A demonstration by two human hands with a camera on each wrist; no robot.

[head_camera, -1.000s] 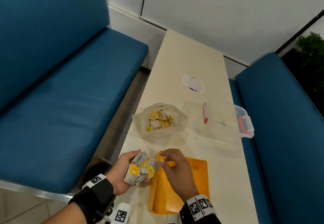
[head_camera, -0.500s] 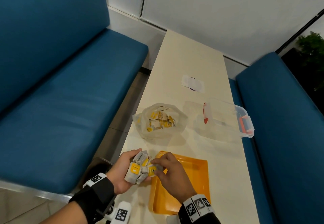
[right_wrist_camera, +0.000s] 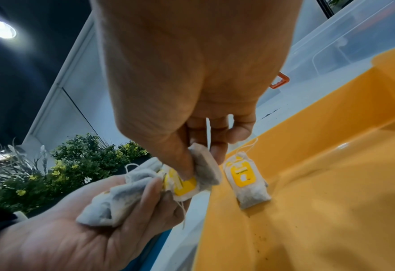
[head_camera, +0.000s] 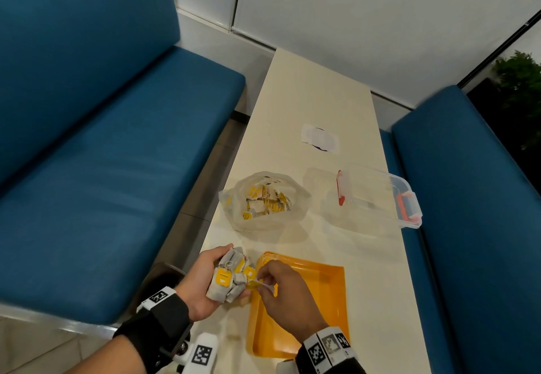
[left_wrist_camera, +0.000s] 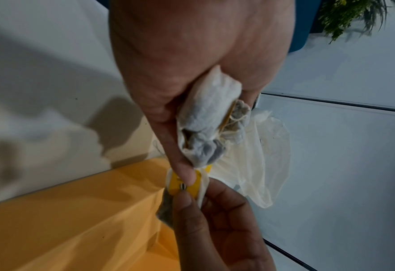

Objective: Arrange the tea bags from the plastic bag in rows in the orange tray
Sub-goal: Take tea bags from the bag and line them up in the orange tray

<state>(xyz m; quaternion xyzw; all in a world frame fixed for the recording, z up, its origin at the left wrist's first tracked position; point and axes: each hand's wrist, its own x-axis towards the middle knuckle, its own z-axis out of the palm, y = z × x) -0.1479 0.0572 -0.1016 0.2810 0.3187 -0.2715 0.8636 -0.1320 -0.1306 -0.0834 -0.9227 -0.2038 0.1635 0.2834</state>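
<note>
Left hand cupped palm-up at the table's near left edge, fingers curled round a bundle of tea bags. Right hand above the orange tray's far left corner, thumb and fingertips pinching a single tea bag with yellow tag at the edge of the bundle. One tea bag laid flat in the tray's corner. Plastic bag open beyond the tray, more tea bags inside. Clear lidded container to its right.
</note>
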